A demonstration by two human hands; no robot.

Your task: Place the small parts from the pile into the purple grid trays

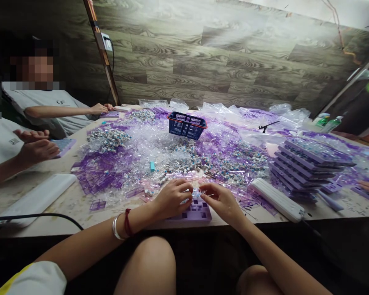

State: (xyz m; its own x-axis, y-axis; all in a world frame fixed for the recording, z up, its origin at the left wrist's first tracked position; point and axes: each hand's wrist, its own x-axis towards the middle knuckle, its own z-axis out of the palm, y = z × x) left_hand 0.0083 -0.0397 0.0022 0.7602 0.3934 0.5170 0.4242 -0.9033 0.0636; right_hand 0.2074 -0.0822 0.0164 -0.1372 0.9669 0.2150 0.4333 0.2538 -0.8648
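Curled left hand and right hand at tray, could not tell grips; through crowding, risked disturbing pieces heaped beyond.

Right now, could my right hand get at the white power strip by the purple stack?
Probably yes: the white power strip lies to the right of your right hand, with only low, loose plastic pieces seemingly between.

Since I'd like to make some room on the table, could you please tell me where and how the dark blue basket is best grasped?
I'd take the dark blue basket by the rim at its two narrow ends, coming from above: it stands open side up, and loose pieces crowd its base.
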